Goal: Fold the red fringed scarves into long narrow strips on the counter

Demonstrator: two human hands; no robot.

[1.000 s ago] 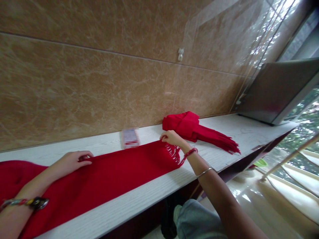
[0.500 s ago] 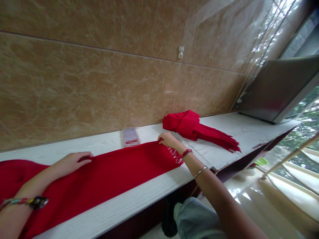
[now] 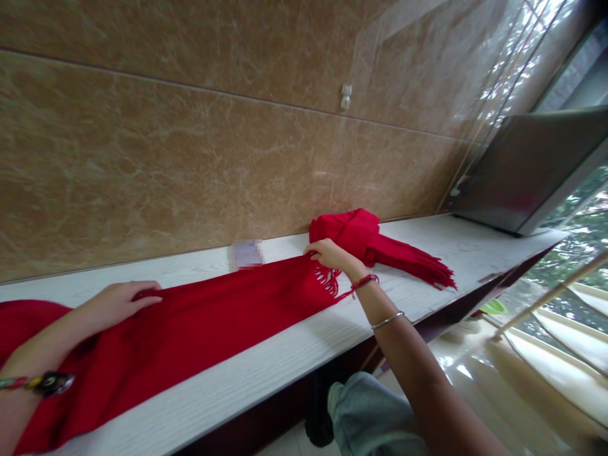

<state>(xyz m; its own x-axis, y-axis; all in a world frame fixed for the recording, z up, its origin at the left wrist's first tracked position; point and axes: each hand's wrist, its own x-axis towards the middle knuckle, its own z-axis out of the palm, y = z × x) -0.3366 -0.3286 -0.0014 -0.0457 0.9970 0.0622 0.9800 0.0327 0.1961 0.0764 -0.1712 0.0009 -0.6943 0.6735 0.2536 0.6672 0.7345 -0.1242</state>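
Observation:
A long red scarf [image 3: 228,310] lies stretched along the white wood-grain counter [image 3: 266,373], its fringed end to the right. My right hand [image 3: 327,254] pinches the far corner of that fringed end, and the edge there is lifted a little. At the left, my left hand [image 3: 128,299] grips the scarf's far edge, with a small fold of cloth between thumb and fingers. Left of that hand the cloth is bunched and runs out of view. Just beyond my right hand, a second red scarf [image 3: 346,231] lies folded and knotted, its fringe pointing right.
A small blurred packet [image 3: 247,254] lies by the brown marble wall [image 3: 190,158]. A dark grey boxy appliance [image 3: 527,171] stands at the counter's right end. A wall socket [image 3: 346,96] is above. My knee [image 3: 375,418] is below the counter's front edge.
My right hand has moved slightly up and right, lifting the fringed corner. My left hand has shifted left and closed on the edge, pulling the scarf tauter and toward the wall.

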